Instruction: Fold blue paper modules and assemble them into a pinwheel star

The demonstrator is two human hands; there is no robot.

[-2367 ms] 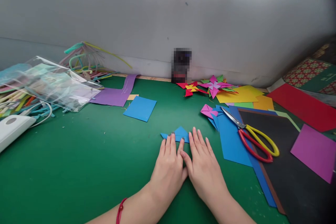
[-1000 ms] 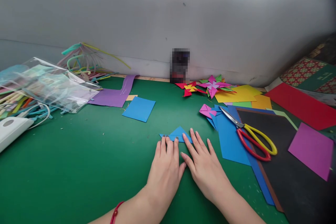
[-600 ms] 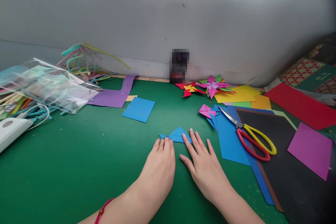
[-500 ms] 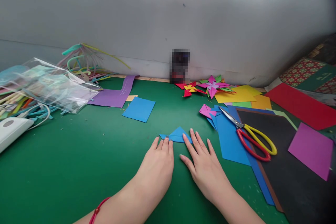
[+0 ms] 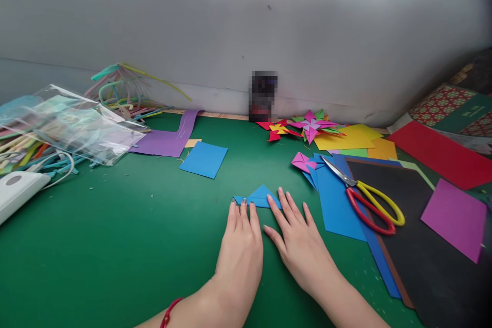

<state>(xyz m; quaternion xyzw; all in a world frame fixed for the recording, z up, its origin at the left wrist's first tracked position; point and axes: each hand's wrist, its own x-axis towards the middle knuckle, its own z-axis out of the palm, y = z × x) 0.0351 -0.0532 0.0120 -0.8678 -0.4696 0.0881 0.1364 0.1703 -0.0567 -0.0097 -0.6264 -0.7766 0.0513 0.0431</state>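
Note:
A small sheet of blue origami paper (image 5: 258,196), folded so that a triangle points away from me, lies flat on the green tabletop (image 5: 115,246). My left hand (image 5: 243,246) rests its fingertips along the near edge and left end of the folded paper, palm down. With fingers spread, my right hand (image 5: 298,241) presses the right end, its index fingertip on the paper and its thumb off to the near side. Neither hand grips the paper; both lie on it from above. Part of the near edge is hidden under the fingertips.
A flat blue square (image 5: 203,160) lies beyond my hands. Scissors (image 5: 363,195) with red and yellow handles rest on blue and black sheets (image 5: 415,225) at right. Folded paper flowers (image 5: 310,125) sit near the wall. Pipe cleaners (image 5: 119,105) and a clear plastic bag (image 5: 77,123) are at left.
My left hand has shifted and turned slightly to the right, its fingers now straighter along the near edge. The right hand and the folded paper stay almost still.

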